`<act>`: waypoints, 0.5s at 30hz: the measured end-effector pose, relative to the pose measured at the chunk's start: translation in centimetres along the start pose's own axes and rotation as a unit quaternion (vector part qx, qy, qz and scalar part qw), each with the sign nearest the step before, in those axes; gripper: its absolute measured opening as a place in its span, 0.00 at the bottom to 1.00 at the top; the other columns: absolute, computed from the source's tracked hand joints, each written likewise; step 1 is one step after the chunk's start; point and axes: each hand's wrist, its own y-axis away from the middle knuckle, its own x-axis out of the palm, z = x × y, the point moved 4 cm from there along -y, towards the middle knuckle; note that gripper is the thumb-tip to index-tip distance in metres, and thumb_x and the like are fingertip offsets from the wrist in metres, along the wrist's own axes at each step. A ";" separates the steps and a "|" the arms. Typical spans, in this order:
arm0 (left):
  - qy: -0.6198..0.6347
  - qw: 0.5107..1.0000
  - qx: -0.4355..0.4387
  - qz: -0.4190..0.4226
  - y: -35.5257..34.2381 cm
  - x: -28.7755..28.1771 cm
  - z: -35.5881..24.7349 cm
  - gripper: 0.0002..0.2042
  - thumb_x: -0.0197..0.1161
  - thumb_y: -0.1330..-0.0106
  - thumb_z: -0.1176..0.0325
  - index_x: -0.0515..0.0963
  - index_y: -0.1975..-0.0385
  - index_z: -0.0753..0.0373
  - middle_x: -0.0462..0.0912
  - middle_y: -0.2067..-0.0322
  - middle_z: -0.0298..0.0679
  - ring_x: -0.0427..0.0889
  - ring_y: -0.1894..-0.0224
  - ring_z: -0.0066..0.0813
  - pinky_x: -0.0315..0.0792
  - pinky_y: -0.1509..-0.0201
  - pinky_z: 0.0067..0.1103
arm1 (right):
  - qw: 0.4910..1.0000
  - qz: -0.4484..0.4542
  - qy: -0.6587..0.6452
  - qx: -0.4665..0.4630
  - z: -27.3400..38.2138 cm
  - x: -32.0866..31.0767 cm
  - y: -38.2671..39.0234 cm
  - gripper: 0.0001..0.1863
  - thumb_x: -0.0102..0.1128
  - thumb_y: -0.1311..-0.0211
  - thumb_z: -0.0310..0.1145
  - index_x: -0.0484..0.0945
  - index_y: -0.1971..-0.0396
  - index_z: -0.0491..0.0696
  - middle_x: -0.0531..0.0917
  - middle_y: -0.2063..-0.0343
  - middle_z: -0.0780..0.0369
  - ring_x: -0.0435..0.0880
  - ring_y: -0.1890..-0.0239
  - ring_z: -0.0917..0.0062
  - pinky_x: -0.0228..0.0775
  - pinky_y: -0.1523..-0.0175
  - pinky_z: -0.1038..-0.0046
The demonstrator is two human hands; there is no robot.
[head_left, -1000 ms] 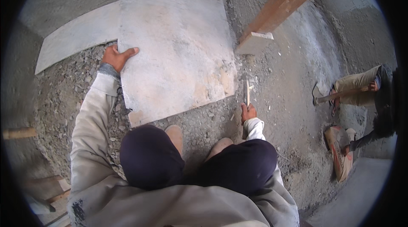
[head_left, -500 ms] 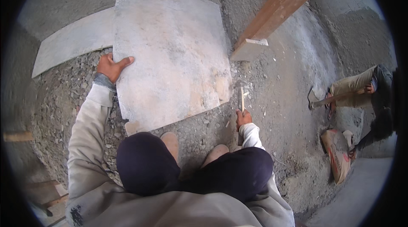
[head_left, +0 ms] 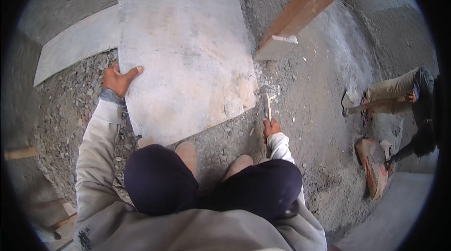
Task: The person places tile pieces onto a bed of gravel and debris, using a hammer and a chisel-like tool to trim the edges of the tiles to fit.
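Observation:
A large, worn, whitish flat board point(head_left: 183, 53) leans in front of me with its lower edge over the gravel. My left hand point(head_left: 120, 80) is closed on its left edge, thumb on the face and fingers hidden behind. In my right hand point(head_left: 271, 129) is a hammer with a wooden handle point(head_left: 269, 109), fingers wrapped round the grip. The hammer's metal head point(head_left: 265, 90) is beside the board's lower right corner, close to its edge; whether it touches I cannot tell. Small pale chips lie around the head.
Behind the board on the left is a second pale panel point(head_left: 77, 44) above loose gravel point(head_left: 70, 96). A wooden post point(head_left: 307, 11) slants up at the right, with a board piece point(head_left: 276, 48) at its foot. Far right, a person holds a hoe point(head_left: 376, 105) near a cement sack point(head_left: 372, 168).
The board's upper left side has shifted a little to the left, my left hand along with it. My right hand and the hammer have risen slightly.

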 end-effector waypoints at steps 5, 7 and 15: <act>0.030 0.999 -0.030 0.008 0.6 0.2 1.0 0.22 0.69 0.52 0.65 0.75 0.63 0.78 0.81 0.68 0.51 0.82 0.70 0.36 0.76 0.62 0.25 | 0.933 -0.140 -0.329 -0.028 2.0 -8.5 1.6 0.12 0.45 0.37 0.39 0.66 0.69 0.45 0.70 0.88 0.61 0.72 0.86 0.78 0.64 0.81 0.75; 0.028 0.999 -0.021 0.005 0.9 0.1 1.1 0.21 0.69 0.52 0.66 0.75 0.63 0.77 0.81 0.68 0.51 0.82 0.70 0.35 0.76 0.63 0.24 | 0.860 -0.275 -0.416 -0.107 2.6 -9.5 2.3 0.10 0.43 0.36 0.39 0.64 0.68 0.47 0.66 0.91 0.65 0.67 0.90 0.83 0.60 0.85 0.79; 0.055 0.998 0.010 -0.024 1.0 0.2 1.8 0.21 0.70 0.52 0.67 0.75 0.63 0.77 0.81 0.68 0.50 0.82 0.70 0.33 0.75 0.62 0.24 | 0.998 -0.041 -0.044 -0.014 -1.4 -0.9 -0.8 0.20 0.52 0.42 0.46 0.67 0.65 0.42 0.77 0.76 0.43 0.78 0.70 0.47 0.69 0.66 0.56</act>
